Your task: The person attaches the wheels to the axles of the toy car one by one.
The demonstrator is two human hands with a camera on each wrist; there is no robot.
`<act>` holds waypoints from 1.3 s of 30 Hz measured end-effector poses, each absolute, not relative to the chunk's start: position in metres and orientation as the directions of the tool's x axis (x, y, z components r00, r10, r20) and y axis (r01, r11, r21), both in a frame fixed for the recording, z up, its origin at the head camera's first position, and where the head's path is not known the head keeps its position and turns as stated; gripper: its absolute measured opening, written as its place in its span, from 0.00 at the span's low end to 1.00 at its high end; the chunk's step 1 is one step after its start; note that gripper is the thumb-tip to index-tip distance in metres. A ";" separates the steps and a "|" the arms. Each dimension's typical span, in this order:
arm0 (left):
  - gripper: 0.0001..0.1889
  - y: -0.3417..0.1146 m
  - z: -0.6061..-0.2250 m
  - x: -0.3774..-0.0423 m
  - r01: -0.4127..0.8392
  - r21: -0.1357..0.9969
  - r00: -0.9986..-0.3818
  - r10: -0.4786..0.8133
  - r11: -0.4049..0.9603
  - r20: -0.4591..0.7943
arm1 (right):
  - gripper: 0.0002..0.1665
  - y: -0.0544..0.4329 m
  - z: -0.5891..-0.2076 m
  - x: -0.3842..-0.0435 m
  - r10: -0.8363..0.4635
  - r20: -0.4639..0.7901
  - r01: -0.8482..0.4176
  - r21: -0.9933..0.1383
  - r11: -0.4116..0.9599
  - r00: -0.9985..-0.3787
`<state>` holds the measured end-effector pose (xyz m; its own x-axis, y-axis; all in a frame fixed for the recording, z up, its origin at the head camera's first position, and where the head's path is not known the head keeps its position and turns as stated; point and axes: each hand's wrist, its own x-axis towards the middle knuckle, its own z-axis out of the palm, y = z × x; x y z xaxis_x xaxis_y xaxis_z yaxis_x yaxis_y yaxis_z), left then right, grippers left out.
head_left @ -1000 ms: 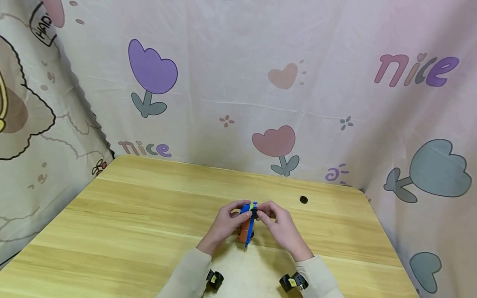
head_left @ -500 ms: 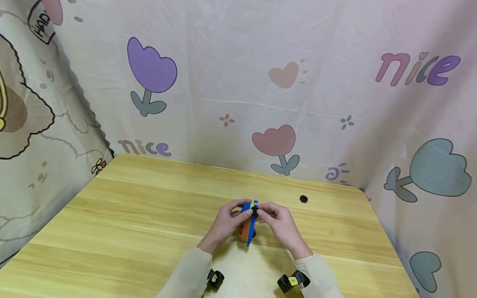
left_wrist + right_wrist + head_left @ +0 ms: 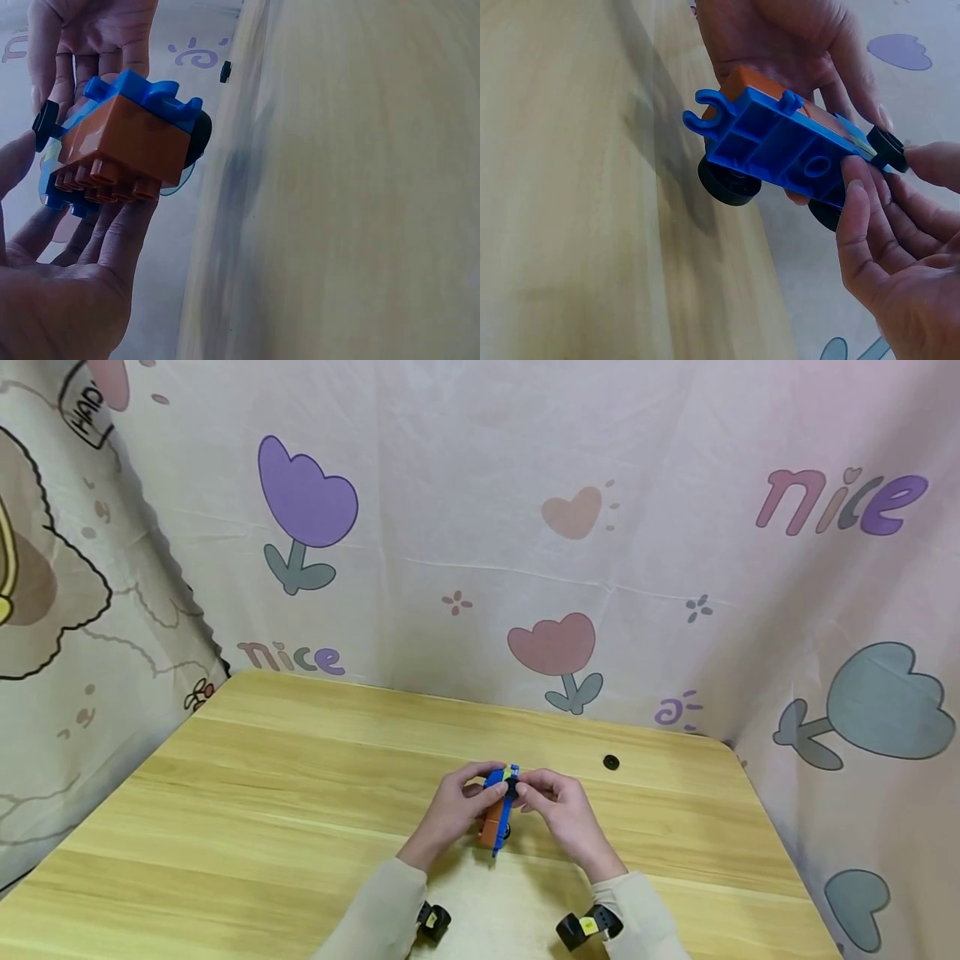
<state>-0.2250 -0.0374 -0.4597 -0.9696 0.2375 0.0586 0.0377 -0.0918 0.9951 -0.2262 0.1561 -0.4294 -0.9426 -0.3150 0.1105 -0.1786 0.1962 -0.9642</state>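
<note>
Head cam had the left hand (image 3: 461,802) gripping a blue-and-orange toy car (image 3: 491,831), the right hand (image 3: 562,814) curled in at a black wheel (image 3: 512,787) by its far end, with loads of table (image 3: 285,768) to the left, less to the right, and a loose wheel (image 3: 611,762) just short of the back edge. Left wrist cam showed left fingers under the car, thumb on the black wheel, plus a broad stretch of wood. Right wrist cam caught the right thumb pressing that wheel and roomy wood beyond the hook (image 3: 705,112).
</note>
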 end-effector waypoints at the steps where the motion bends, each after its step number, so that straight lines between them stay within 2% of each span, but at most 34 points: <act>1: 0.24 -0.037 -0.459 -0.225 0.037 0.995 -0.970 0.236 -0.091 0.058 | 0.15 0.156 -0.429 -0.227 -0.318 0.108 -0.175 -0.966 0.191 -0.942; 9: 0.21 -0.035 -0.457 -0.225 0.069 0.995 -0.972 0.220 -0.071 0.083 | 0.15 0.155 -0.432 -0.229 -0.353 0.084 -0.130 -0.985 0.110 -0.932; 19: 0.23 -0.036 -0.459 -0.227 0.095 0.994 -0.971 0.218 -0.050 0.103 | 0.14 0.155 -0.429 -0.232 -0.345 0.085 -0.145 -0.977 0.154 -0.935; 30: 0.29 -0.045 -0.459 -0.227 0.056 0.993 -0.946 0.314 -0.102 0.086 | 0.12 0.155 -0.426 -0.233 -0.302 0.086 -0.141 -0.976 0.166 -0.950; 39: 0.32 -0.050 -0.460 -0.227 0.087 0.994 -0.937 0.335 -0.066 0.104 | 0.13 0.157 -0.423 -0.234 -0.299 0.119 -0.186 -0.961 0.207 -0.947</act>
